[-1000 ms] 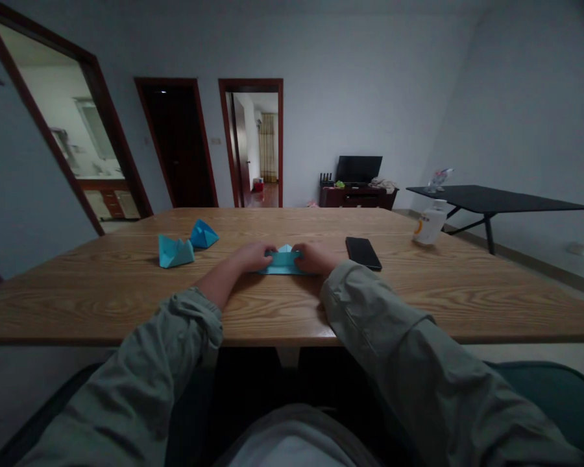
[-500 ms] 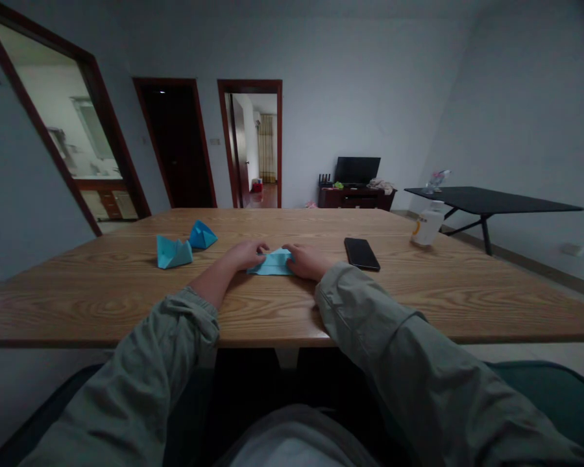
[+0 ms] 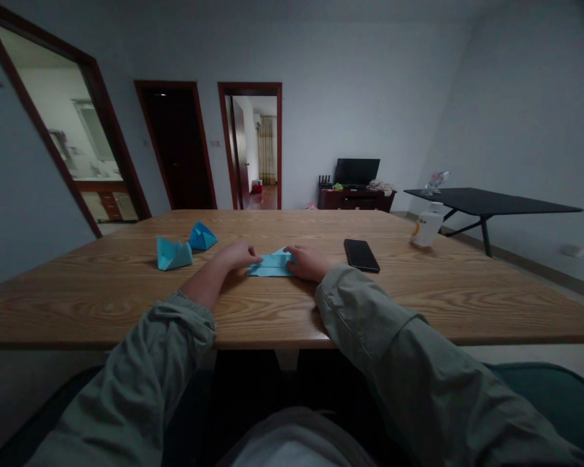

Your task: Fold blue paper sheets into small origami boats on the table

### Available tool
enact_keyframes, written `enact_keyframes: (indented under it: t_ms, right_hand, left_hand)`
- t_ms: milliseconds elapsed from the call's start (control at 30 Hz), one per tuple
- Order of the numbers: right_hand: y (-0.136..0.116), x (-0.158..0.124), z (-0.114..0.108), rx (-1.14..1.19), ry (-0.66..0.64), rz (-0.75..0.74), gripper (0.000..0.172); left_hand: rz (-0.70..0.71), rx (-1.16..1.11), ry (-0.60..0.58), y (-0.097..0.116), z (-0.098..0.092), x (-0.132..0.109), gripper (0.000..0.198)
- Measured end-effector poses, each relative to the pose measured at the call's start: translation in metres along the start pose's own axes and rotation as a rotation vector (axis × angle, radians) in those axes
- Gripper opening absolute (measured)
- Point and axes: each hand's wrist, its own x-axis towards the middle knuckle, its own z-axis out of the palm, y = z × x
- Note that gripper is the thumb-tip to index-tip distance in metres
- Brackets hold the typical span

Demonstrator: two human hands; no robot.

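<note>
A folded light-blue sheet of paper point(image 3: 275, 264) lies on the wooden table in front of me, its top edge rising to a low peak. My left hand point(image 3: 238, 255) is at its left end, thumb and fingers closed at the edge. Over the right end, my right hand point(image 3: 309, 263) grips the paper with bent fingers, hiding that end. To the left stand two folded paper shapes, a light-blue one point(image 3: 174, 253) and, just behind it, a darker blue one point(image 3: 203, 236).
A black phone point(image 3: 361, 255) lies right of my right hand. Farther right stands a white bottle point(image 3: 427, 226). The wooden table point(image 3: 267, 318) ends close to my body. Beyond it are a black table point(image 3: 491, 200) and a television point(image 3: 357, 172) on a cabinet.
My left hand has drawn slightly left, from over the paper to its left edge, so more of the paper shows. My right hand has stayed nearly still.
</note>
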Motion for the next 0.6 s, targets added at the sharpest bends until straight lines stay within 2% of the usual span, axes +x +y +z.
enact_keyframes:
  t_ms: [167,367,600]
  right_hand:
    - [0.0001,-0.0002,-0.0004,-0.031,0.002,-0.013,0.045]
    - [0.0,-0.0012,-0.0015,-0.032,-0.002,-0.025,0.047]
    - [0.0005,0.0002,0.0,-0.027,0.0,-0.023,0.047]
  left_hand:
    - [-0.026,-0.016,-0.009,0.0,-0.0001,0.0007,0.04]
    - [0.039,-0.081,-0.054,0.0022,-0.001,-0.0008,0.038]
    - [0.024,-0.133,-0.06,0.005,0.0002,-0.0032,0.049]
